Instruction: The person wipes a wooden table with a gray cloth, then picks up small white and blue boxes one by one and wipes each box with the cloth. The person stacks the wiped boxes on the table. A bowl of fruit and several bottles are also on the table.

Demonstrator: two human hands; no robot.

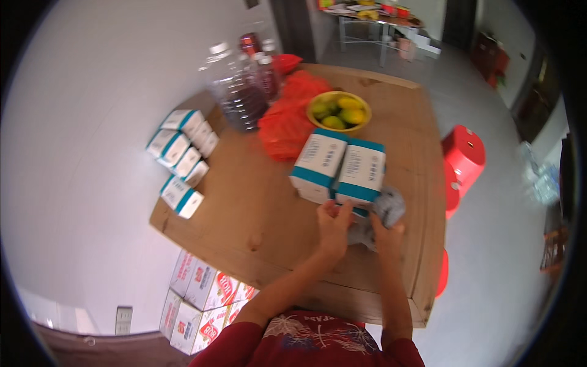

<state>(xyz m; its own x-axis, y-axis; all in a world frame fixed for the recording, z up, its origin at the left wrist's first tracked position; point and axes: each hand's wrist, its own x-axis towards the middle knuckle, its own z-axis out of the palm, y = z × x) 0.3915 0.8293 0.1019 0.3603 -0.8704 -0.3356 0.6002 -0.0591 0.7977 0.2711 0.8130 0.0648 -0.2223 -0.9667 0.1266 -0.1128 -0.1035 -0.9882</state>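
Two stacks of white boxes with teal edges stand side by side near the table's middle: the left box (319, 160) and the right box (362, 171). My left hand (333, 229) is at their near side, fingers curled in by the lower front of the boxes. What it pinches, if anything, is hidden. My right hand (387, 235) is closed on a crumpled grey cloth (389, 207) at the near right corner of the right box. Some of the cloth hangs down between my hands, slightly blurred.
More such boxes (171, 147) stand along the table's left edge. Behind are a large clear plastic jug (235, 92), bottles, a red plastic bag (287, 119) and a yellow bowl (310, 116) of green-yellow fruit. Cartons (202, 287) sit below left; red stools (466, 150) stand right.
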